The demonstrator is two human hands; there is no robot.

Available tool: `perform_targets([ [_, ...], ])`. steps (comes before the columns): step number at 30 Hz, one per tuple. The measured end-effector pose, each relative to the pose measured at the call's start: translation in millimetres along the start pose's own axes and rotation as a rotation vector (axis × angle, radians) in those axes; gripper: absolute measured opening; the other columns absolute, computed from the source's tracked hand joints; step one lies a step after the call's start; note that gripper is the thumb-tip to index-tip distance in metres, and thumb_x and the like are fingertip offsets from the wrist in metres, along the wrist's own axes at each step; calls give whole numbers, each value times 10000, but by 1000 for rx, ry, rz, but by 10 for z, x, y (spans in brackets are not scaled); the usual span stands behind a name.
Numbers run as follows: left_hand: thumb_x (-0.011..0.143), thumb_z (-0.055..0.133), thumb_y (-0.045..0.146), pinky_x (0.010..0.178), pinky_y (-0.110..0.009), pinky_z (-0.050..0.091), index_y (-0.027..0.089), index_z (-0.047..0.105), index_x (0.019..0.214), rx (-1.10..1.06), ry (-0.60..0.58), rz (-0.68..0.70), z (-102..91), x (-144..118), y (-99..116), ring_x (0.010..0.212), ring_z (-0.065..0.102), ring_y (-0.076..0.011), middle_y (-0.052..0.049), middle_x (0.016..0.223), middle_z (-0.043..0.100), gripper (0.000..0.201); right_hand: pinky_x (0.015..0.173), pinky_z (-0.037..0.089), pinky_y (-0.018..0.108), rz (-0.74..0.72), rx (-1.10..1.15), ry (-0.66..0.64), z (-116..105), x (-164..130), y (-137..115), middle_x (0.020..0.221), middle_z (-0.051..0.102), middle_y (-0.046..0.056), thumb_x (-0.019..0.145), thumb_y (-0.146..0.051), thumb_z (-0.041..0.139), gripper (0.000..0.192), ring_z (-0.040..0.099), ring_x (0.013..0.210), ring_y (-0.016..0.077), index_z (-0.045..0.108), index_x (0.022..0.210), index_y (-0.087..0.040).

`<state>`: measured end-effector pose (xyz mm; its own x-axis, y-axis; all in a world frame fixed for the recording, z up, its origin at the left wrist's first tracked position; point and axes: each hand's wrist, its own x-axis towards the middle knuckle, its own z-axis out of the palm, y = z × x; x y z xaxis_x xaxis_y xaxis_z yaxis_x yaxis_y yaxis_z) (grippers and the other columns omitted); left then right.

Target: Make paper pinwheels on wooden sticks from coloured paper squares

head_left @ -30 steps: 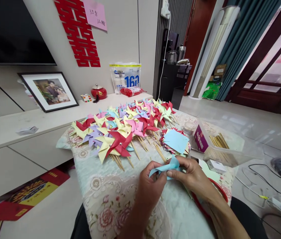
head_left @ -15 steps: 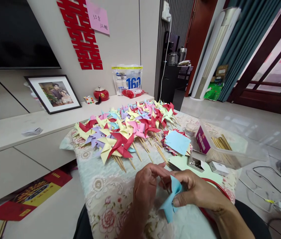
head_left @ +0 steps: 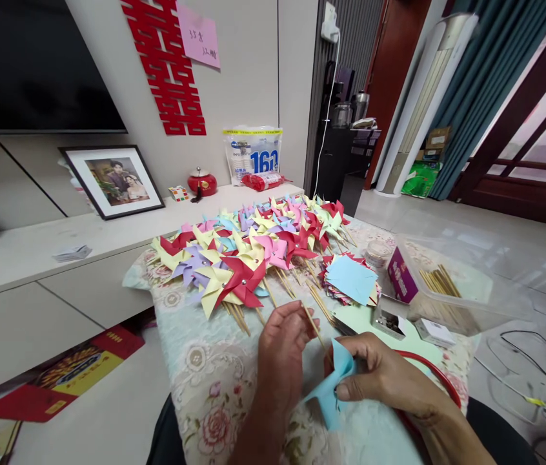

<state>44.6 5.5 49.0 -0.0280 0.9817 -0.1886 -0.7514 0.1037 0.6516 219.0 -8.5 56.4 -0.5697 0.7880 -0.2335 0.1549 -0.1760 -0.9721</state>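
Note:
A light blue paper pinwheel (head_left: 332, 395) on a thin wooden stick (head_left: 315, 327) is pinched by my right hand (head_left: 384, 373), the thumb pressing near its centre. The stick points up and away to the left. My left hand (head_left: 283, 352) is loosely cupped beside it, fingers slightly curled and apart. The stick crosses in front of the left fingertips; whether they touch it I cannot tell. Just beyond my hands are loose wooden sticks (head_left: 320, 301) and a stack of cut paper squares (head_left: 352, 279), a blue one on top.
Many finished pinwheels (head_left: 244, 282) cover the back of the flowered tablecloth (head_left: 215, 381). To the right are a small box of metal pieces (head_left: 389, 321), a white box (head_left: 430, 332), a clear plastic tub (head_left: 476, 310) with sticks, and red-handled scissors (head_left: 440, 374).
My left fingers have come apart from around the stick and the hand has turned more palm-up, showing more of the stick. My right hand still pinches the pinwheel. The view has shifted slightly.

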Motion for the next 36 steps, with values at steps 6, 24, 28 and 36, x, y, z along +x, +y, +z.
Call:
perform_targets([
  [6, 630, 867, 265, 663, -264, 529, 147, 707, 821, 25, -36, 3, 23, -38, -26, 612, 645, -120, -5, 675, 707, 276, 638, 359, 236, -51, -22, -29, 7, -8, -40, 767, 558, -17, 731, -398, 824, 295, 450, 696, 127, 695, 794, -139],
  [24, 715, 833, 301, 586, -220, 445, 188, 789, 793, 287, -233, 230, -66, -52, -224, 659, 575, -111, -18, 757, 653, 144, 764, 484, 334, -795, -420, 457, 84, -23, -173, 824, 667, 27, 938, -210, 645, 39, 633, 794, 184, 656, 901, -219],
  [28, 755, 812, 251, 644, -244, 473, 206, 797, 810, 302, -315, 279, -70, -57, -199, 715, 602, -136, -23, 779, 649, 72, 771, 505, 337, -879, -476, 524, 117, 14, -182, 848, 666, 41, 919, -136, 629, 84, 646, 800, 185, 665, 914, -211],
  [36, 741, 837, 274, 623, -236, 473, 210, 789, 782, 272, -342, 297, -52, -53, -188, 694, 605, -132, -20, 756, 656, 90, 716, 519, 310, -920, -531, 609, 169, 14, -216, 849, 645, 47, 883, -88, 628, 122, 648, 776, 176, 670, 881, -202],
])
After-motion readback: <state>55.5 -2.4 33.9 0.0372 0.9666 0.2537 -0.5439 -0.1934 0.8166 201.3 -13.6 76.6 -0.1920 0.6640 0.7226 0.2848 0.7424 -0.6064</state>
